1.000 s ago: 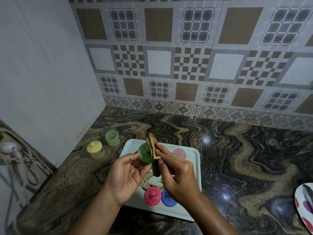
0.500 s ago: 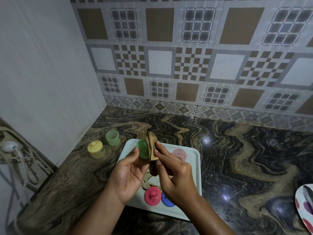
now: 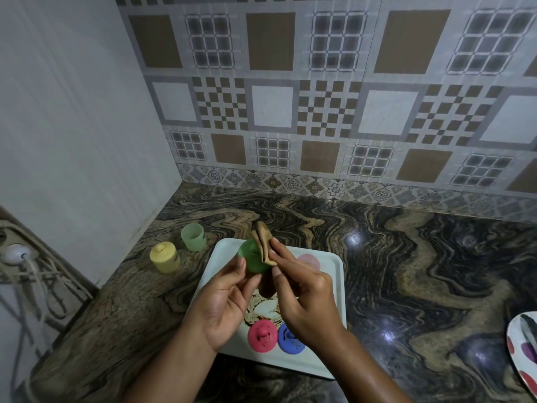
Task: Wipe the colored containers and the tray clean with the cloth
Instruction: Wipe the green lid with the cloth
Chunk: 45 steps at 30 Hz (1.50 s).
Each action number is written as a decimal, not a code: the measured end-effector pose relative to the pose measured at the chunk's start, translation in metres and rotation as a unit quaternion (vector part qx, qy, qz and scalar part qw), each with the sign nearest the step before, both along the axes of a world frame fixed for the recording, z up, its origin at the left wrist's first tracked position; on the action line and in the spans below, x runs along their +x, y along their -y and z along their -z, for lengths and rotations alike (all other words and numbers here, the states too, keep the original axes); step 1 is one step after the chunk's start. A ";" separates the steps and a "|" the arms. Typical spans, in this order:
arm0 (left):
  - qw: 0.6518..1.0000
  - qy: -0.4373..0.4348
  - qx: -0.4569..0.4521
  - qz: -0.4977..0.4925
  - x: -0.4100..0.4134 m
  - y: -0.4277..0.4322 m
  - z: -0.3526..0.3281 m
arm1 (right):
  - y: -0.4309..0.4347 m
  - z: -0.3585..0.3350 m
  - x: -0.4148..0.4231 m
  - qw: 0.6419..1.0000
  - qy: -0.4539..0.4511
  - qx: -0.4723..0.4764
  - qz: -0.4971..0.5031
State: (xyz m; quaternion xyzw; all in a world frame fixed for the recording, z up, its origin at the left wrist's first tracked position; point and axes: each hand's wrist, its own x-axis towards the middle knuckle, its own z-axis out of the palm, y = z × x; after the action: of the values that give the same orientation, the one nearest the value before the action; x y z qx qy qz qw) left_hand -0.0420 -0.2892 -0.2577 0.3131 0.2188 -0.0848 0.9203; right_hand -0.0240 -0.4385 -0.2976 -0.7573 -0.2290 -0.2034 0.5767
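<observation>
I am holding the green lid point(image 3: 253, 257) up over the far end of the tray point(image 3: 338, 286), pinching its lower edge in my left grip point(image 3: 223, 303) so its face is pointing at the cloth point(image 3: 264, 245). My right grip point(image 3: 302, 295) is pinching that folded brown cloth against the lid, bunching it into a pad. Below, a red lid point(image 3: 262, 335) and a blue lid point(image 3: 286, 340) are lying side by side at the tray's near edge, probably awaiting their turn. The lidless green cup point(image 3: 192, 237) and the yellow container point(image 3: 164, 257) are standing off the tray on the surface point(image 3: 406, 271), to my left; I am guessing they are parked there as finished.
</observation>
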 end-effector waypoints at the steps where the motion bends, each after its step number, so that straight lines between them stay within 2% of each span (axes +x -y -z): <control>1: 1.000 0.005 -0.002 0.001 -0.001 0.001 0.000 | 0.000 0.003 -0.002 1.000 -0.005 0.004 -0.002; 5: 0.999 0.001 -0.004 0.042 -0.002 -0.005 -0.003 | 0.005 0.005 -0.003 1.000 -0.020 0.006 0.001; 10: 0.997 -0.010 0.043 0.064 -0.001 -0.010 -0.004 | 0.008 0.003 0.002 1.000 -0.023 -0.004 0.000; 16: 1.000 -0.001 -0.008 0.008 0.002 -0.002 0.000 | 0.001 -0.002 0.000 1.000 0.029 -0.004 -0.007; 21: 0.998 -0.009 -0.023 0.052 0.000 -0.010 -0.004 | 0.003 0.007 -0.003 1.000 0.030 -0.005 -0.008; 27: 0.991 0.008 0.036 0.127 -0.003 -0.011 -0.010 | 0.011 -0.003 0.007 0.999 0.018 -0.027 0.009; 33: 0.998 0.039 0.021 0.038 0.000 -0.006 -0.004 | 0.004 -0.004 0.001 0.999 0.028 -0.026 -0.017; 40: 0.992 0.042 0.062 0.106 -0.002 -0.017 -0.007 | 0.007 -0.004 0.000 0.999 -0.016 0.004 -0.028; 45: 0.989 0.041 0.085 0.117 -0.004 -0.013 -0.004 | 0.009 -0.010 0.009 0.999 -0.041 0.021 -0.017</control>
State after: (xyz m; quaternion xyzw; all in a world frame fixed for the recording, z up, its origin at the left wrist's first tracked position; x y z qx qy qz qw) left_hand -0.0465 -0.2765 -0.2540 0.4166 0.1491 -0.1596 0.8824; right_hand -0.0151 -0.4471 -0.2878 -0.7491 -0.2136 -0.1670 0.6044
